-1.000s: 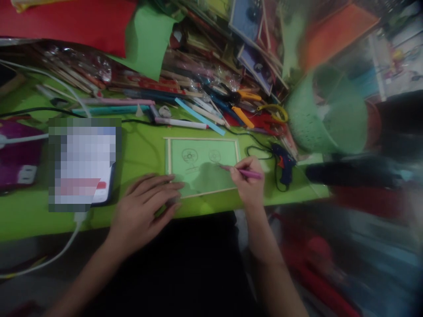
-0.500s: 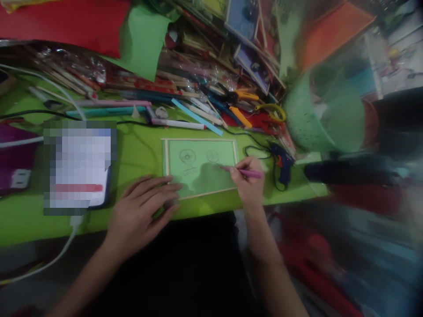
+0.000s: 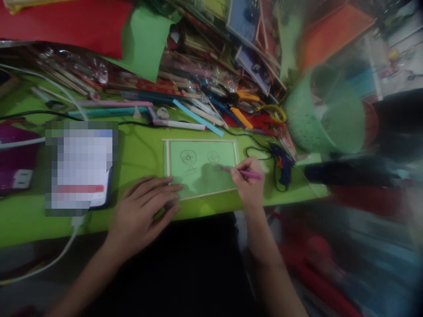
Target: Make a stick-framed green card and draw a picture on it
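Note:
A green card [image 3: 201,185] edged with thin wooden sticks lies on the green table. Two round flower-like drawings show on it, with short lines under the left one. My right hand [image 3: 250,182] grips a purple pen [image 3: 246,173], its tip at the card just below the right drawing. My left hand [image 3: 145,207] rests with fingers stretched out, the fingertips on the card's lower left corner. Right of the card lies a dark blue glue gun [image 3: 284,165] with an orange-red trigger.
A phone [image 3: 102,193] with a blurred-out screen and a white cable lies at left. Behind the card are pens, a blue paper strip [image 3: 198,117], orange-handled pliers [image 3: 241,117] and yellow-handled scissors [image 3: 279,113]. A green basket [image 3: 297,119] stands at right, near heaped sticks and coloured paper.
Almost nothing differs. The view has shifted very slightly, and the pen tip stays by the right drawing while my left hand keeps its place on the card.

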{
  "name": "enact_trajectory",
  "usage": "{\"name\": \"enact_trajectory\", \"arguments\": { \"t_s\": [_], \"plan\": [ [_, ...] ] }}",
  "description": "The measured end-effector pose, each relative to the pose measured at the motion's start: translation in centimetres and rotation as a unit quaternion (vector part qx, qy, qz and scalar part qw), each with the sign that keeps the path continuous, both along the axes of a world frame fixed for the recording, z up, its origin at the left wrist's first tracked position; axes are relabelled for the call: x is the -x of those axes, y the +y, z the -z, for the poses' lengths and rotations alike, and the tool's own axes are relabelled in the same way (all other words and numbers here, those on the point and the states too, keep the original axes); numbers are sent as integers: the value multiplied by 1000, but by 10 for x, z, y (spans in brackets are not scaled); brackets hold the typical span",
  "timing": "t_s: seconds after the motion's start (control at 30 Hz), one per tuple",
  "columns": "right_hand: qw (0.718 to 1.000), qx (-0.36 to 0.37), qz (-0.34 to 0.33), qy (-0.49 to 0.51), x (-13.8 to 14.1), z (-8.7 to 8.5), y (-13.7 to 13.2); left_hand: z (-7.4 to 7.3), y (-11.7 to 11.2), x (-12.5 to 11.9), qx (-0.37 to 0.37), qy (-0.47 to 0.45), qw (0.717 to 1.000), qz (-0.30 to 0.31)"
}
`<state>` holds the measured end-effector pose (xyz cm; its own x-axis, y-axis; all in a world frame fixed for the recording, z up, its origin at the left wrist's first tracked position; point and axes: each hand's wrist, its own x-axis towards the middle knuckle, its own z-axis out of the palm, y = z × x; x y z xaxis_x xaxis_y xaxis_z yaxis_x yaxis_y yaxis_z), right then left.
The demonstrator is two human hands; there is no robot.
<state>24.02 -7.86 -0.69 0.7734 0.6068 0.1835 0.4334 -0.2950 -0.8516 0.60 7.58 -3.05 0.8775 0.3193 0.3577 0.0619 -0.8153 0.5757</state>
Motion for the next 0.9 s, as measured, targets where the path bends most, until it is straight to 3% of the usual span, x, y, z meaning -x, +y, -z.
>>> {"name": "enact_trajectory", "arguments": {
  "t_s": [0.4,0.57,0.7,0.9],
  "plan": [
    [999,-33,1,25,1,-2,2,-1,0,-1,10,0,1000,-6],
    [986,-131,71,73,-3,5,-4,0,0,0,-2,5,1000,-2],
    [966,-204,91,127,-8,6,-5,2,0,0,-9,0,1000,2],
    [958,-227,91,153,-16,6,-4,-1,0,-1,1,-17,1000,-18]
  ]
}}
